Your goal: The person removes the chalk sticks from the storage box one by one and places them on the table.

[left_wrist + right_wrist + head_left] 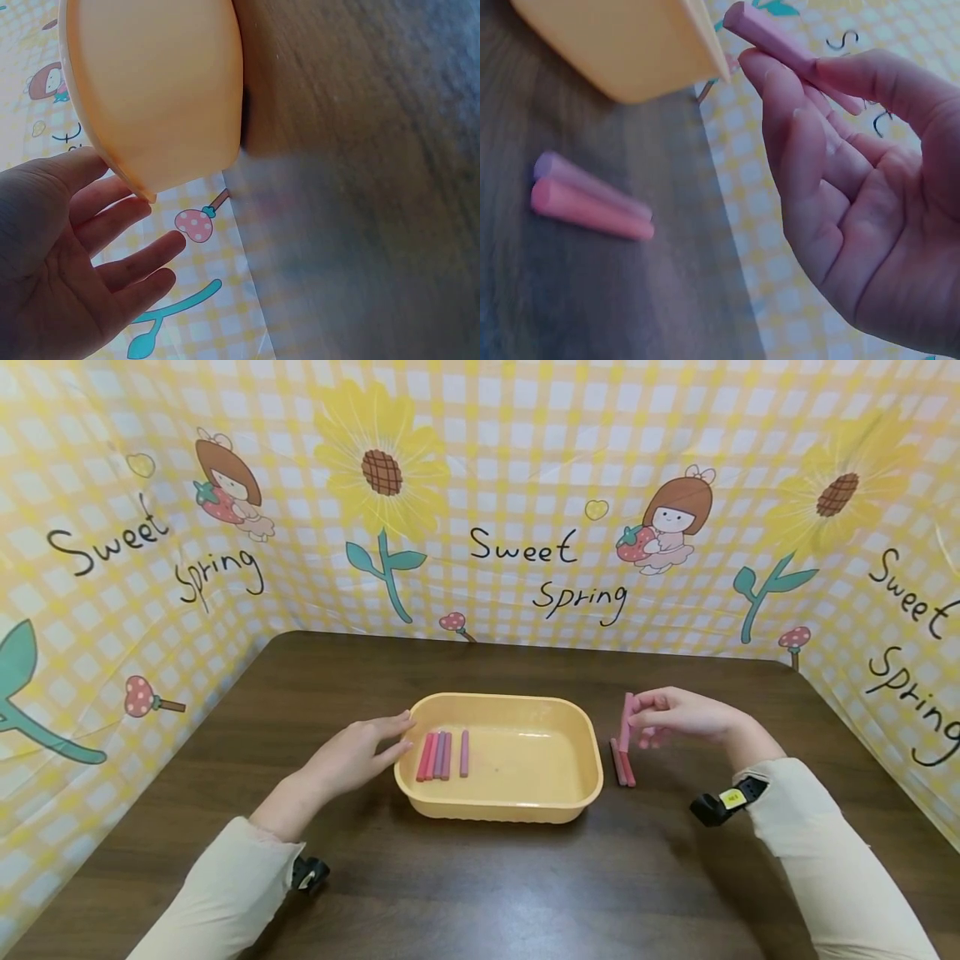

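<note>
My right hand [663, 714] holds a pink chalk-like stick [780, 43] between thumb and fingers, raised at the right of a yellow plastic tray [510, 793]. Below that hand, a red-pink stick [592, 210] and a paler pink stick [592, 180] lie side by side on the table. Several pink, red and mauve sticks [433, 756] stand in a row at the tray's left side, with one mauve stick [464, 753] a little apart. At the tray's left rim rests my left hand [352, 760], its thumb and fingertips on the edge and its fingers loosely extended.
A dark brown wooden table [480, 885] bears the tray. Checked yellow-and-white cloth [510, 468] with printed flowers and lettering rises behind the table and along both sides.
</note>
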Action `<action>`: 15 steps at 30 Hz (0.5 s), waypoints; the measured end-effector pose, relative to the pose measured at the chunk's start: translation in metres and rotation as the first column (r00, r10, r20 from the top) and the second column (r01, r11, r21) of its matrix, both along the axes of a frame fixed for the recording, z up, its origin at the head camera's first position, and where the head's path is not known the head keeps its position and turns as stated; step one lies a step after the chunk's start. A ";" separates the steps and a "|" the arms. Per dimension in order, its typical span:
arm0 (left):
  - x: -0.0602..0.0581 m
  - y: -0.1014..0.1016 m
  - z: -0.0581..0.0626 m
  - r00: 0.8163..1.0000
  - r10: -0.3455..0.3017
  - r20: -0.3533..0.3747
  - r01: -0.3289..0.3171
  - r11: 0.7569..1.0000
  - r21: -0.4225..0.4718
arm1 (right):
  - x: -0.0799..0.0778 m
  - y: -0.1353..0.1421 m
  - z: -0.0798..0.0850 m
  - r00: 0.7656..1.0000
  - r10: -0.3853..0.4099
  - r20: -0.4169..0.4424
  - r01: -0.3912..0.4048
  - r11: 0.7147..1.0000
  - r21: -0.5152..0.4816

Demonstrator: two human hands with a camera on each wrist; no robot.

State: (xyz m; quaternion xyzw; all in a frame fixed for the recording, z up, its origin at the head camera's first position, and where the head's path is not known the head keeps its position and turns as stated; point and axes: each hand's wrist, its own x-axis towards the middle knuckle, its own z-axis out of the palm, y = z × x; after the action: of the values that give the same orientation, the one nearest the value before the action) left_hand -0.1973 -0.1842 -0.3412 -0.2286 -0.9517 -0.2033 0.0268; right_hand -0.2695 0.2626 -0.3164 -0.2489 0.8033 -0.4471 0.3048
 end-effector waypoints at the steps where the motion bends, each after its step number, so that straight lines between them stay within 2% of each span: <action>1: 0.000 0.000 0.000 1.000 -0.001 -0.001 0.001 1.000 0.002 | 0.001 0.003 -0.002 1.000 -0.019 0.006 0.019 1.000 0.010; 7: 0.000 0.001 -0.001 1.000 -0.003 -0.003 0.003 1.000 0.001 | 0.004 0.017 -0.017 0.992 -0.117 0.051 0.113 0.991 0.078; 15: 0.000 0.001 0.001 1.000 -0.009 -0.001 0.009 1.000 0.001 | 0.002 0.021 -0.037 0.987 -0.150 0.058 0.135 0.968 0.211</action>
State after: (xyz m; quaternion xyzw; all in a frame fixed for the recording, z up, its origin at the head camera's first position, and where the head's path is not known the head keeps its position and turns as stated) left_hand -0.1977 -0.1835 -0.3405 -0.2328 -0.9505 -0.2039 0.0265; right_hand -0.2673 0.2840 -0.3534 -0.1413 0.8493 -0.3910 0.3253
